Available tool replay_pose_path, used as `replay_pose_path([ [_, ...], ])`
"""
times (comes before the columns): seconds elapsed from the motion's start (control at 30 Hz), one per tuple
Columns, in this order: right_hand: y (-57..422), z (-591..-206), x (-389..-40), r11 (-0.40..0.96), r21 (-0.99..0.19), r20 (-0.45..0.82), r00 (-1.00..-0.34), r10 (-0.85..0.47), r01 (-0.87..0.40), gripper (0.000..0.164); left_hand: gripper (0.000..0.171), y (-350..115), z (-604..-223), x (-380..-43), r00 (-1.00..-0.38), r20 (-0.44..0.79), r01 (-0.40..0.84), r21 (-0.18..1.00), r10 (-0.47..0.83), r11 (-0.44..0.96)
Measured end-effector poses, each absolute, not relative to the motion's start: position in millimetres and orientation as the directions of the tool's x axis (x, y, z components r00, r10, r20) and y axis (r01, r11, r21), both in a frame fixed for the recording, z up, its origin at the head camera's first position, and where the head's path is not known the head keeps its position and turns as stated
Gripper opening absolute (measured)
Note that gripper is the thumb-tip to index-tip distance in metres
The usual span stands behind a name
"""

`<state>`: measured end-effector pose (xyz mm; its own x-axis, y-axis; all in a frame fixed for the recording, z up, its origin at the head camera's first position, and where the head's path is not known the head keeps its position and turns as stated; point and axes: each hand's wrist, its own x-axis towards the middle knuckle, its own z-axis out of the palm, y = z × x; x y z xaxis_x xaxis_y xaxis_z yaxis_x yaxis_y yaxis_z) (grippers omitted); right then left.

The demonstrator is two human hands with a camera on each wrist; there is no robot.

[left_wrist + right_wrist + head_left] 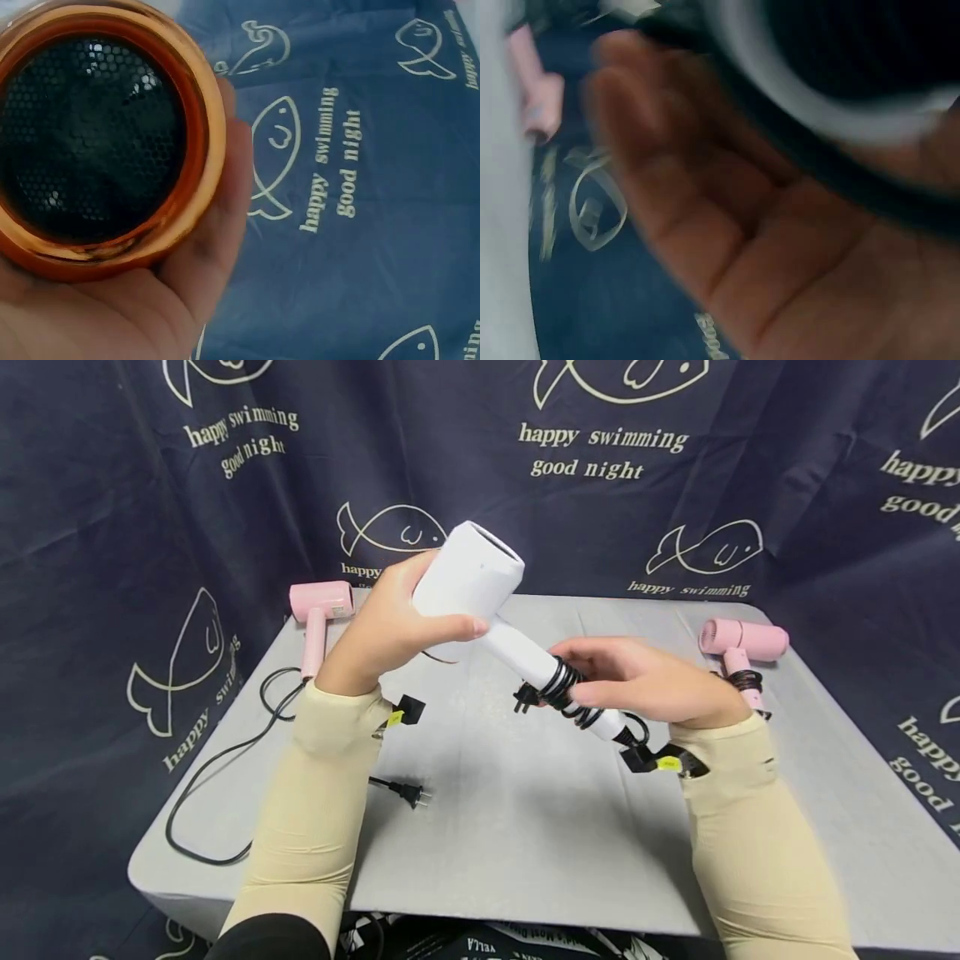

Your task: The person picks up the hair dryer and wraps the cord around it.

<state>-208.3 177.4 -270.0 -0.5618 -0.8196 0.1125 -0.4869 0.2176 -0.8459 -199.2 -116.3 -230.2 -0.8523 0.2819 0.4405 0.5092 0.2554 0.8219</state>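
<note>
A white hair dryer (pixel 470 572) is held up at a slant over the table, its handle pointing down to the right. My left hand (pixel 397 618) grips its head, thumb across the front. In the left wrist view, the dryer's copper-coloured rim (pixel 214 142) surrounds a dark mesh. A black power cord (pixel 562 681) is wound round the handle, and its plug (pixel 525 696) juts out behind. My right hand (pixel 637 681) holds the wound cord, with thumb in front and fingers behind the handle. The right wrist view is blurred, so the exact finger contact is unclear.
On the left of the grey table (pixel 487 852) lies a pink hair dryer (pixel 315 610) with a loose cord (pixel 217 760); a plug (pixel 412 793) is near my left forearm. Another pink dryer (pixel 750 639), its cord wound, lies at right. Dark blue printed cloth (pixel 465 443) hangs behind.
</note>
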Motion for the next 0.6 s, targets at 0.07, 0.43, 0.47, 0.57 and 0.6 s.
replay_pose_path([
  [0.07,167,-276,-209,0.412,-0.762,0.066,-0.692,-0.719,-0.5,0.028,0.044,-112,-230,-200,-0.86,0.423,0.502,0.803,0.286,0.321],
  [0.43,135,-300,-219,0.61,-0.574,0.185,-0.813,-0.553,-0.546,0.022,0.074,-126,-254,-229,-0.878,0.464,0.428,0.645,0.121,0.633],
  [0.47,137,-302,-222,0.624,-0.569,0.186,-0.823,-0.537,-0.536,0.023,0.074,-126,-255,-231,-0.86,0.498,0.44,0.616,0.109,0.654],
  [0.57,144,-305,-232,0.676,-0.57,0.177,-0.873,-0.455,-0.468,0.03,0.066,-123,-256,-234,-0.808,0.578,0.493,0.56,0.111,0.665],
  [0.6,148,-306,-236,0.697,-0.568,0.175,-0.892,-0.418,-0.438,0.034,0.062,-122,-255,-234,-0.799,0.591,0.505,0.553,0.115,0.663],
])
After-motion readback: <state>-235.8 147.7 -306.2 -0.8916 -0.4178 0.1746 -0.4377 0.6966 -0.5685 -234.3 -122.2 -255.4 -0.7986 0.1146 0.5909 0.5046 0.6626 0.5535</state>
